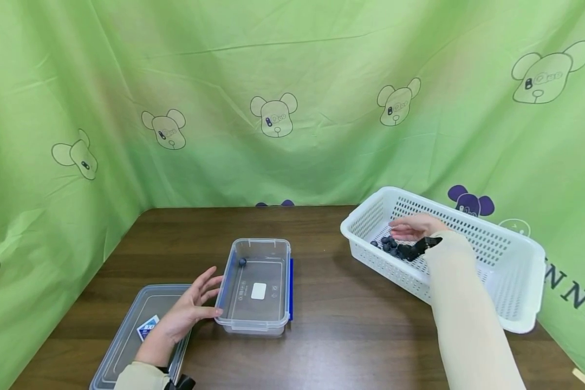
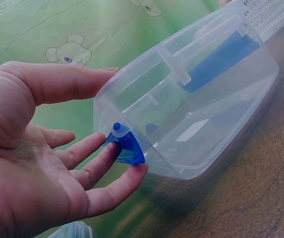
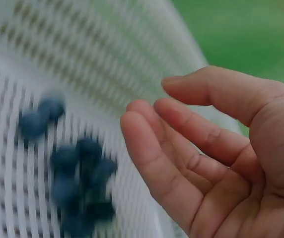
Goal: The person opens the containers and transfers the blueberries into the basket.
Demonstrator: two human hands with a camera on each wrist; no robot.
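Note:
A clear plastic food container (image 1: pixel 253 276) with blue side clips stands on the table, one blueberry (image 1: pixel 242 262) inside it near the far left corner. My left hand (image 1: pixel 190 309) is at its left side, fingers spread; in the left wrist view the fingertips touch the blue clip (image 2: pixel 129 146). To the right is a white perforated basket (image 1: pixel 514 271) holding several blueberries (image 3: pixel 80 183) in its left part. Inside the basket, my right hand (image 1: pixel 416 225) hovers beside those blueberries. Its fingers are loosely bent with nothing between them, as the right wrist view shows (image 3: pixel 206 148).
A clear lid (image 1: pixel 127 330) with a blue-and-white label (image 1: pixel 148 327) lies on the table at the left, partly under the left forearm. A green curtain (image 1: pixel 273 65) with bear heads hangs behind the brown wooden table (image 1: pixel 341 336).

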